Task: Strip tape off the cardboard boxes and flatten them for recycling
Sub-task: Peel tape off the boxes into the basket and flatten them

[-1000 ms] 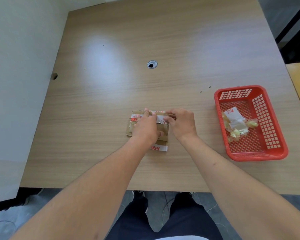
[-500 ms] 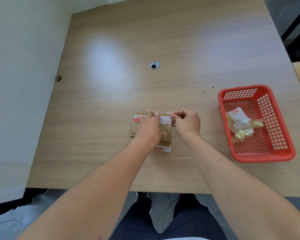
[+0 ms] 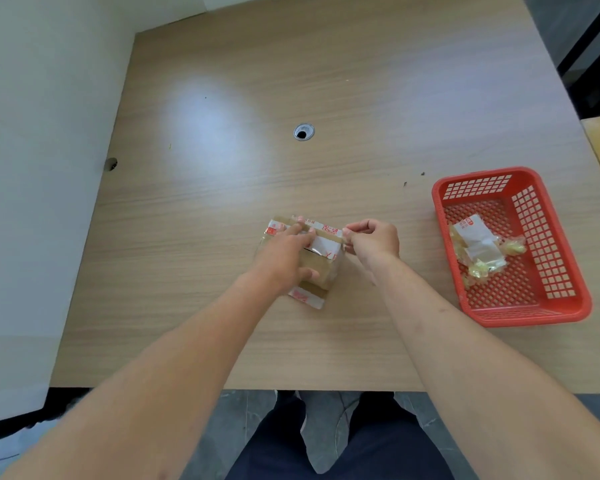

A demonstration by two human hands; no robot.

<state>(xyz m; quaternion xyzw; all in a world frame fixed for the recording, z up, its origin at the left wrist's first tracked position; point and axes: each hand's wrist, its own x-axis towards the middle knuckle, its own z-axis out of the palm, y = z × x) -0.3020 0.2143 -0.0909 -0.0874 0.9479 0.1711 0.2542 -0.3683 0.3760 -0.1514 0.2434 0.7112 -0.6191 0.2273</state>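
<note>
A small cardboard box (image 3: 321,266) lies on the wooden table (image 3: 343,81) near its front edge, with white tape printed in red (image 3: 324,242) across its top. My left hand (image 3: 284,252) lies over the box, fingers stretched across its far edge and thumb against the near side. My right hand (image 3: 373,239) is at the box's right edge, thumb and forefinger pinching the end of the tape. A loose taped flap (image 3: 307,296) sticks out at the near side.
A red plastic basket (image 3: 568,303) stands to the right and holds crumpled pieces of peeled tape (image 3: 478,251). A cable hole (image 3: 303,132) sits mid-table. A white wall runs along the left; a yellow surface shows at the far right.
My right hand has shifted a little to the right, away from the box, with the tape end in its pinch. My left hand has stayed on the box.
</note>
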